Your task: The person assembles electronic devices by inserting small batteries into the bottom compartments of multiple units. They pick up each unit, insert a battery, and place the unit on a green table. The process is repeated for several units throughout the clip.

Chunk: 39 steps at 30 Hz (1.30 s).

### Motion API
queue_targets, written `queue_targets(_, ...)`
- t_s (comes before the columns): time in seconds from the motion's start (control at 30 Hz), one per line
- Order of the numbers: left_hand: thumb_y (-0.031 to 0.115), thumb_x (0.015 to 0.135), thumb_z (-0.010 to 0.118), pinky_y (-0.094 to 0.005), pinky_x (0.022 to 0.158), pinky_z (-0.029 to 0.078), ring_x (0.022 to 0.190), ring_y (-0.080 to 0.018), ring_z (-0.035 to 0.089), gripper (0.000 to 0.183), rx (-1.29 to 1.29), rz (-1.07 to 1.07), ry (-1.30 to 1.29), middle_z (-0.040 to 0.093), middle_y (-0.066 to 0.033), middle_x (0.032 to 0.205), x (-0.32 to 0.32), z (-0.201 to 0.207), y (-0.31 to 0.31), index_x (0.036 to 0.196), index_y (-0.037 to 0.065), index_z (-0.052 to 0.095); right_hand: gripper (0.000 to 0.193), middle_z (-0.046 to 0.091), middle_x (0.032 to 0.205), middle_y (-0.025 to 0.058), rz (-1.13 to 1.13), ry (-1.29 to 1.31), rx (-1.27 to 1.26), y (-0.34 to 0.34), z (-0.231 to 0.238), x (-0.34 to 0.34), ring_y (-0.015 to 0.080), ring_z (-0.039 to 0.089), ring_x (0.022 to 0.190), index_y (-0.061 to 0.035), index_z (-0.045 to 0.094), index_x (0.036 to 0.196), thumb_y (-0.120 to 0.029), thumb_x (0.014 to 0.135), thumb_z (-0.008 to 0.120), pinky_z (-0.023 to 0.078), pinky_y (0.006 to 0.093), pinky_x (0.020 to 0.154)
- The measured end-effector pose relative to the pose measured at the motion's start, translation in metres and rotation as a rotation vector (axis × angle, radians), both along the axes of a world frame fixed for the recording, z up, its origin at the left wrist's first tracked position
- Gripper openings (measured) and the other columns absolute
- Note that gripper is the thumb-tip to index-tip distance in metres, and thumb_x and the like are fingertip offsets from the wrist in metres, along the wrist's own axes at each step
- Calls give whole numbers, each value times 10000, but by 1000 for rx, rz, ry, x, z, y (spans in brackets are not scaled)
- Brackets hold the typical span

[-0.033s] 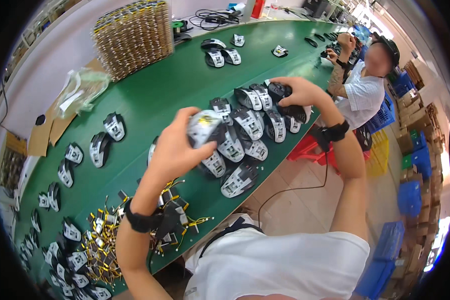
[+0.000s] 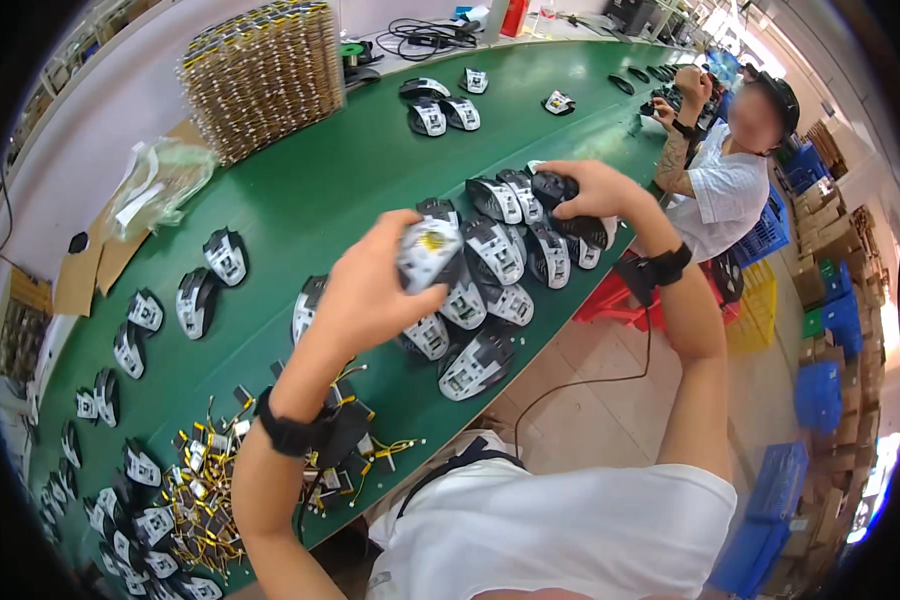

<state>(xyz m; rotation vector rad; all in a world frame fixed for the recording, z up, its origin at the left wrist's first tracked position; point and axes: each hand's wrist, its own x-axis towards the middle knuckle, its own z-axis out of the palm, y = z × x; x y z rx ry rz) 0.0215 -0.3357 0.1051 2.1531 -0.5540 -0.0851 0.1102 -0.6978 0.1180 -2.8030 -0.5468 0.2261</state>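
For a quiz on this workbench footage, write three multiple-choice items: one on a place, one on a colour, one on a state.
1. Where is the tall stack of wired parts?
A. far left of the table
B. on the floor
C. in a blue crate

2. What colour is the table top?
A. white
B. green
C. red

3. What is the left hand doing?
A. lying flat and empty
B. holding a mouse shell
C. gripping a cable

A: the stack stands by the wall. B: the surface is green. B: the fingers wrap the shell above the table.
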Motion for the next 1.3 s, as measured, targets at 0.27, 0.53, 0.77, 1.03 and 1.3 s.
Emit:
queue_targets(0.27, 116, 641, 769, -448, 943, 444, 1143, -334, 537, 701, 368, -283, -325, 565, -109, 1226, 45, -34, -79, 1296, 109, 518, 852, 555, 1362, 123, 258, 103, -141, -6, -36, 30, 356, 533, 1208, -176, 484, 1408, -80, 611, 769, 425, 430, 1064)
queue_targets(0.53, 134, 664, 798, -437, 990, 414, 1167, -330, 526, 706, 339, -340, -252, 547, -112, 1274, 61, -48, -71, 1314, 123, 523, 1049, 419, 1479, 168, 325, 46, 26, -16, -42, 38, 390, 409, 1333, -187, 307, 1526, -137, 618, 830, 358, 451, 1123)
queue_targets(0.77, 204, 635, 855, -443, 995, 410, 1175, -325, 522, 774, 406, -320, -285, 543, -120, 1267, 59, -47, -74, 1319, 105, 507, 911, 465, 1455, 155, 129, -17, 266, -59, -61, 32, 332, 461, 1322, -114, 369, 1492, -291, 713, 808, 372, 413, 1105)
queue_targets(1.03, 292, 594, 884, -464, 1002, 398, 1179, -334, 519, 833, 400, -325, -329, 536, -130, 1270, 58, -50, -78, 1313, 113, 503, 653, 595, 1331, 150, -45, -31, 473, -75, -78, 37, 248, 542, 1256, -27, 473, 1408, -314, 855, 671, 366, 375, 1092)
queue_targets(1.3, 324, 573, 892, -490, 995, 385, 1193, -345, 516, 865, 486, -336, -413, 530, -144, 1270, 53, -56, -82, 1311, 114, 492, 556, 661, 1203, 148, -78, -135, 360, -41, -61, 86, 274, 624, 1120, -43, 568, 1298, -372, 867, 694, 482, 398, 955)
